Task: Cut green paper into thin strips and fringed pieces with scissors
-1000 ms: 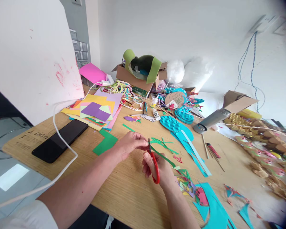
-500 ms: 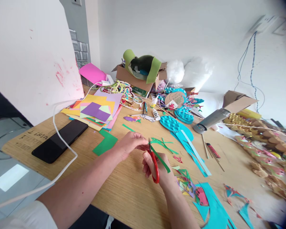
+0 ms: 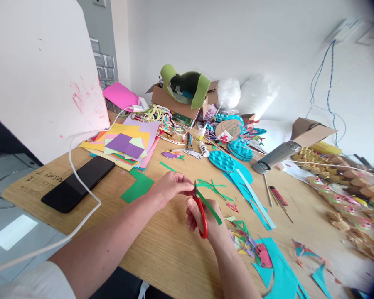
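Observation:
My right hand (image 3: pixel 205 216) is closed round red-handled scissors (image 3: pixel 203 222), whose blades point away from me. A narrow green paper strip (image 3: pixel 212 210) runs from the blades across the back of that hand. My left hand (image 3: pixel 171 189) is pinched at the strip's far end, its fingertips close to the blade tips. Just beyond lie several thin green strips (image 3: pixel 215 187) on the table. A larger green paper piece (image 3: pixel 139 187) rests left of my left hand.
A black phone (image 3: pixel 77 182) and a white cable (image 3: pixel 93 195) lie at the left, near stacked coloured paper (image 3: pixel 124 145). A metal bottle (image 3: pixel 276 158), blue paper scraps (image 3: pixel 279 265) and small coloured scraps (image 3: pixel 243 238) are at the right. An open cardboard box (image 3: pixel 174 99) stands behind.

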`<state>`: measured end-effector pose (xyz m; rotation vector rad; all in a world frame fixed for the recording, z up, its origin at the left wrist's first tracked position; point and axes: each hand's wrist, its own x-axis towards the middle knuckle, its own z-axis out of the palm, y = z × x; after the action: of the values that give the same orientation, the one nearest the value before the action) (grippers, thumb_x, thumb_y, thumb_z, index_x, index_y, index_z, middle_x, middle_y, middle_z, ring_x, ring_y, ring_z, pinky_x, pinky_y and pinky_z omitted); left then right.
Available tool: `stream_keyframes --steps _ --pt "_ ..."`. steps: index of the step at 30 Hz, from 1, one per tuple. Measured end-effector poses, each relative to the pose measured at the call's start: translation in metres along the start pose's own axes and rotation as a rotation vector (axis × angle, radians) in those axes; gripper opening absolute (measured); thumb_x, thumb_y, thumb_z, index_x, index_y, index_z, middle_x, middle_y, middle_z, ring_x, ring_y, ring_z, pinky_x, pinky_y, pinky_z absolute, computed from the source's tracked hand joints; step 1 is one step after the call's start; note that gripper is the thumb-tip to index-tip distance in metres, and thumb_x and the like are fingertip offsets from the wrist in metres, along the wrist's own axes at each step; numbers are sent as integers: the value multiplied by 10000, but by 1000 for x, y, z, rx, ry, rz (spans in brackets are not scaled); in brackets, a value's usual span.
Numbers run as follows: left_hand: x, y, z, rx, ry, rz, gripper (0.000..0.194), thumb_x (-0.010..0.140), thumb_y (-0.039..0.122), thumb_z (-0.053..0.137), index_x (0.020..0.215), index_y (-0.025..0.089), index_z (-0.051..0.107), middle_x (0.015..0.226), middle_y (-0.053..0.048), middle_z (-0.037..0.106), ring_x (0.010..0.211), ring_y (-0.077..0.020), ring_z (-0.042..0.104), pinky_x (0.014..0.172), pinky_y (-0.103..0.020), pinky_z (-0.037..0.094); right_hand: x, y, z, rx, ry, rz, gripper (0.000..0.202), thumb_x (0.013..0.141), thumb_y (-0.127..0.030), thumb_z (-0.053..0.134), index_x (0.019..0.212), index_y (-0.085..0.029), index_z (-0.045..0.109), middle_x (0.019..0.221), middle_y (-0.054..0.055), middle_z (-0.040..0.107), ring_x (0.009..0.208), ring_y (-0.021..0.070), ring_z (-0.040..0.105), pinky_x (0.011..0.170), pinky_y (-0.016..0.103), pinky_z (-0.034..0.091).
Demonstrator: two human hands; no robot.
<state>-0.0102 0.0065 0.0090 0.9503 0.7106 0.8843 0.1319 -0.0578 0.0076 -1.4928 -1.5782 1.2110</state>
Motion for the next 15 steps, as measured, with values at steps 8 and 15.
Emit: stream_keyframes --steps 8,15 --pt "1 0 -1 4 3 -8 154 580 232 738 631 115 653 632 -30 672 627 -130 618 734 -284 481 0 5 2 69 3 -8 470 759 -597 620 596 -162 551 430 5 551 337 126 527 348 201 379" --pt "0 0 -1 1 -4 -12 141 587 225 728 629 113 654 633 -32 671 626 -128 617 734 -285 480 1 7 3 64 -6 42 490 765 -610 602 567 -167 535 431 0 541 344 113 518 349 191 375"
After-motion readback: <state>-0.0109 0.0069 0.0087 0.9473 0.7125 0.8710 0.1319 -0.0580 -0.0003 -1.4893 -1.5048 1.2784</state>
